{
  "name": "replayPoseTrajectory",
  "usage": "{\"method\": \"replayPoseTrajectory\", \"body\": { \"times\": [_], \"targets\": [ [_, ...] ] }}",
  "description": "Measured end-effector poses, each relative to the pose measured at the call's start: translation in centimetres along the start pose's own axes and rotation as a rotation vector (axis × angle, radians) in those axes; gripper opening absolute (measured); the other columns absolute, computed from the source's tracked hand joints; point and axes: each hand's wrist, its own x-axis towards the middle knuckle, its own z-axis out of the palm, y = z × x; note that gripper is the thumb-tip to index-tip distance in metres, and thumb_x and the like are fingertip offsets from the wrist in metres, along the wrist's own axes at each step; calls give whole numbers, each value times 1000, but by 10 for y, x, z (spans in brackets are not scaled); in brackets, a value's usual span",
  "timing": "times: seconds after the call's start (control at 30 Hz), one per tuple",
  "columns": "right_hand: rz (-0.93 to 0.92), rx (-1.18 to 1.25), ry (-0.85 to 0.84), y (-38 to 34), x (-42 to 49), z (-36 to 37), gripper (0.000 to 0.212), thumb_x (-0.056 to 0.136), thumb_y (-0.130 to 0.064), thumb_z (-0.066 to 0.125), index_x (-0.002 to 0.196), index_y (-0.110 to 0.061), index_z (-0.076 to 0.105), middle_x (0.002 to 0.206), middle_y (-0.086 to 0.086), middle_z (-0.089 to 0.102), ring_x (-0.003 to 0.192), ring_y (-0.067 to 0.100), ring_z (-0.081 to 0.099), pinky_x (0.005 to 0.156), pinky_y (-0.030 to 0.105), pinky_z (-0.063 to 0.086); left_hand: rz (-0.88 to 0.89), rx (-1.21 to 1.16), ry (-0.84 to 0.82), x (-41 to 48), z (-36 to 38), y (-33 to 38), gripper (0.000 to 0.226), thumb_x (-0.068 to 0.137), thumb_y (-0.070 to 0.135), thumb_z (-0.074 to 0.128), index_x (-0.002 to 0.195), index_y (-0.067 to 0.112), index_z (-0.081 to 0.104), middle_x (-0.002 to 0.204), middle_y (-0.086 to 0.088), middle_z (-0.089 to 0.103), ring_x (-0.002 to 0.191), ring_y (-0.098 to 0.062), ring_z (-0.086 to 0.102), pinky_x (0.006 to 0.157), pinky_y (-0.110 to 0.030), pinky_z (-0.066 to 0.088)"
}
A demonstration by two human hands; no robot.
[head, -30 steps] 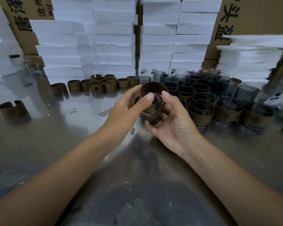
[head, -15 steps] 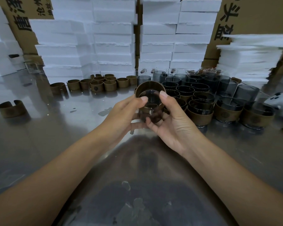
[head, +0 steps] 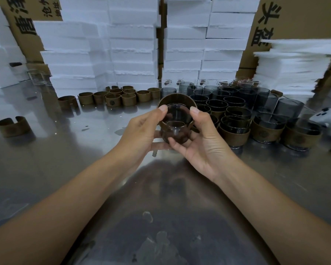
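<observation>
Stacked white foam boxes [head: 132,44] and cardboard cartons [head: 304,16] wall the far side of a steel table [head: 65,169]. Above its middle, both hands hold one smoky glass cup [head: 177,119], tipped with its mouth toward the camera and a brown sleeve [head: 177,98] ringing it near the rim. The left hand [head: 141,131] and right hand [head: 203,142] curl round it from either side, thumbs pressed on the near rim and fingers tucked under the base. Just right of the grip stand sleeved glasses [head: 235,131], with bare grey ones behind them. Beyond and left of the grip runs a row of empty sleeves [head: 115,96]; another lone sleeve [head: 12,126] lies well off to the left.
</observation>
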Motion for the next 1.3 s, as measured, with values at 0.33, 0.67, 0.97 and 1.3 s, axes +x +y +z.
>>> {"method": "replayPoseTrajectory", "body": {
  "times": [0.33,0.67,0.97,1.3],
  "targets": [
    [56,-6,-36,-1,1,-1,60,62,-44,71,110,-9,65,95,9,74,90,19,72,67,30,59,5,-67,37,5,-7,-2,26,81,40,61,96,21,73,98,-1,74,90,-20,72,70,-34,57],
    [36,-207,-57,-4,-1,-3,64,66,-60,56,113,-18,66,96,-3,73,99,8,68,77,26,54,-51,-144,-81,6,-17,0,53,72,38,68,114,6,64,113,-10,70,103,-23,66,93,-40,53],
    [29,-171,11,-3,1,-4,38,80,-54,51,97,-23,67,84,-8,69,85,7,63,65,21,49,0,-127,-120,8,-18,-5,41,69,33,66,104,10,67,100,-6,73,92,-17,69,84,-26,56],
    [54,-52,45,-4,1,-1,26,93,-41,49,93,-19,62,81,-4,62,77,8,57,67,24,46,47,-220,-100,10,-17,-6,86,33,51,91,101,7,61,84,-3,74,75,-12,70,65,-21,55]
  ]
}}
